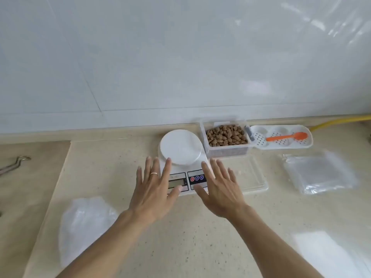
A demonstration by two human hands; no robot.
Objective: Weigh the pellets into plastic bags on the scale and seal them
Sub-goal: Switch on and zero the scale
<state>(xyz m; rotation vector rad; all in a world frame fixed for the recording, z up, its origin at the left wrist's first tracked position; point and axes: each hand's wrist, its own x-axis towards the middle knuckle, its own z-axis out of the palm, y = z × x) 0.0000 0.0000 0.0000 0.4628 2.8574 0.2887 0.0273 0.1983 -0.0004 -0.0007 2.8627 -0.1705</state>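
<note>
flat hands (pixel 153 189) (both) over scale (pixel 181 149)

scale display (pixel 176 183) unreadable, tongs (pixel 14 164) cut off

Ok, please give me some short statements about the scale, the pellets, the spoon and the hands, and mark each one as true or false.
1. The platform of the scale holds a filled bag. False: the platform is bare.
2. The pellets lie in a clear container just right of the scale. True.
3. The left hand grips the orange spoon. False: the spoon lies in a white perforated tray, and the left hand holds nothing.
4. Both hands are spread flat with straight fingers above the front of the scale; the right hand holds nothing. True.
5. A stack of clear plastic bags lies on the counter to the right. True.
</note>
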